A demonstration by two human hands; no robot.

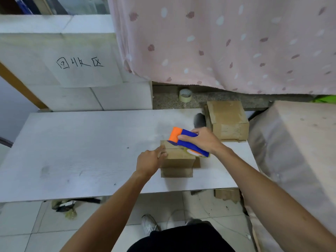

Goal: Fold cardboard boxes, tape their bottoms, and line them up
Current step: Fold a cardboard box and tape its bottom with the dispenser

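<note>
A small cardboard box (179, 159) stands bottom-up on the white table (81, 151), its lower flaps splayed out toward me. My left hand (150, 160) rests against the box's left side, its index finger stretched along the top by the flap seam. My right hand (201, 140) grips a blue and orange tape dispenser (183, 140), which lies across the top of the box with its orange end at the far left corner. A second, folded cardboard box (228, 120) sits at the table's far right edge.
A spare roll of tape (185, 95) lies on the stone ledge behind the table. White foam blocks with handwriting (80, 63) stand at the back left, a pink curtain (227, 42) hangs behind, and a covered bulky thing (294, 151) crowds the right. Cardboard scraps (227, 194) lie on the floor.
</note>
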